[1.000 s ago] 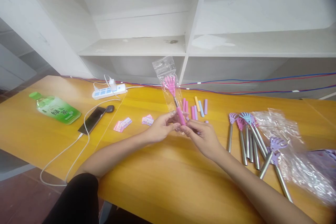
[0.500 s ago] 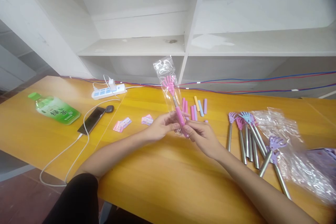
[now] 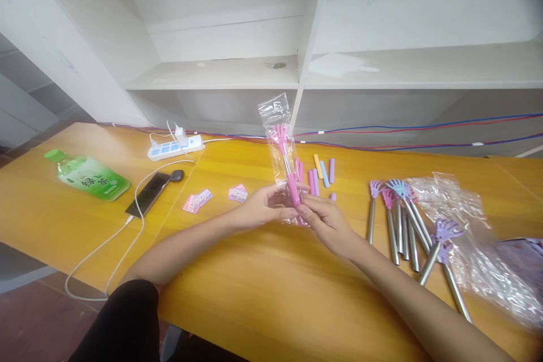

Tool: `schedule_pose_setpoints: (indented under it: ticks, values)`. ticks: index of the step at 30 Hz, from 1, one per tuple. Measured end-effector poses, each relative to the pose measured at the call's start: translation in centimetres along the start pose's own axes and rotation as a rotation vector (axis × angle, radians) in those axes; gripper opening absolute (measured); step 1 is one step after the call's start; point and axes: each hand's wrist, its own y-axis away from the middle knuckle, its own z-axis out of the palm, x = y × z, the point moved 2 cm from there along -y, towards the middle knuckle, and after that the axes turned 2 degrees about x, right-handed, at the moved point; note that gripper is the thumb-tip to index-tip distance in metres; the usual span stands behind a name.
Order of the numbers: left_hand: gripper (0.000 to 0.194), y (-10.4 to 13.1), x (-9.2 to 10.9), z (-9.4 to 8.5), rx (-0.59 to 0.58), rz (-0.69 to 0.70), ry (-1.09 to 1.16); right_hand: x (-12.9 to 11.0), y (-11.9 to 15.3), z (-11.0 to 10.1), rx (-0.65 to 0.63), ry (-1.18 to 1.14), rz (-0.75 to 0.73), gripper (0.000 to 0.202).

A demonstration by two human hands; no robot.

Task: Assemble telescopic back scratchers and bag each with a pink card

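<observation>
A pink back scratcher point(image 3: 292, 184) with a hand-shaped head stands tilted inside a clear plastic bag point(image 3: 275, 111), held up over the table. My right hand point(image 3: 328, 220) pinches the lower end of its handle through the bag. From the other side, my left hand point(image 3: 261, 207) curls loosely round the handle and bag, its fingers partly behind them and the thumb low near the handle's bottom end. Behind the hands lie several coloured handle sleeves, among them a yellow sleeve point(image 3: 318, 167) and a blue sleeve point(image 3: 324, 174).
Several metal-shafted back scratchers point(image 3: 399, 220) lie on the right beside crumpled clear bags point(image 3: 487, 254). Small printed cards point(image 3: 198, 201) sit left of my hands. Farther left are a phone point(image 3: 148, 195) on a white cable, a green tea bottle point(image 3: 87, 175) and a power strip point(image 3: 176, 148). White shelving stands behind.
The bagged back scratcher has shifted slightly right and stands a little more upright. My left thumb has moved off the handle's front, down toward its lower end.
</observation>
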Motion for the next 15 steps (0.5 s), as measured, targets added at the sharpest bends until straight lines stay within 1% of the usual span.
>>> schedule_pose_setpoints:
  ticks: [5, 7, 11, 15]
  values:
    - [0.060, -0.2, 0.0, 0.0, 0.039, 0.018, -0.006, 0.0, 0.0, 0.1, 0.039, -0.008, -0.023, 0.047]
    - [0.062, -0.3, -0.2, -0.1, 0.057, 0.005, -0.003, 0.0, 0.0, 0.1, 0.045, -0.016, -0.036, 0.047]
    - [0.059, -0.3, -0.9, -0.4, 0.065, -0.016, -0.021, 0.0, 0.2, 0.0, 0.017, -0.017, -0.061, 0.048]
    - [0.063, -0.3, -1.2, -0.9, 0.125, -0.022, -0.112, 0.2, 0.3, 0.0, -0.018, -0.020, -0.053, 0.048]
